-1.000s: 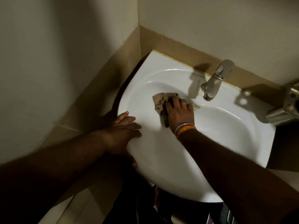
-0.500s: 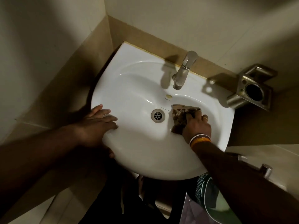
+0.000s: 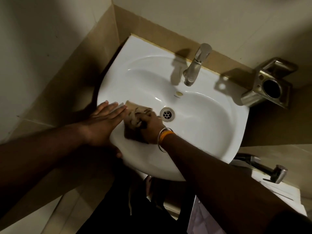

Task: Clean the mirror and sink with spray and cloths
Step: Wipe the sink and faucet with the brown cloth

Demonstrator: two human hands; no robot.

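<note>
Gripping cloth point(image 3: 135, 115) in sink point(image 3: 211, 115), right hand point(image 3: 152, 127) fingers hidden, left hand point(image 3: 103, 125) fingers flat together on rim

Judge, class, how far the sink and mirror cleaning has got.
Done: cannot tell; no mirror shows. In hand: the right hand rubs a crumpled brown cloth inside the white ceramic sink, while the left hand rests flat on its rim. Left: the steel tap looks untouched.
</note>
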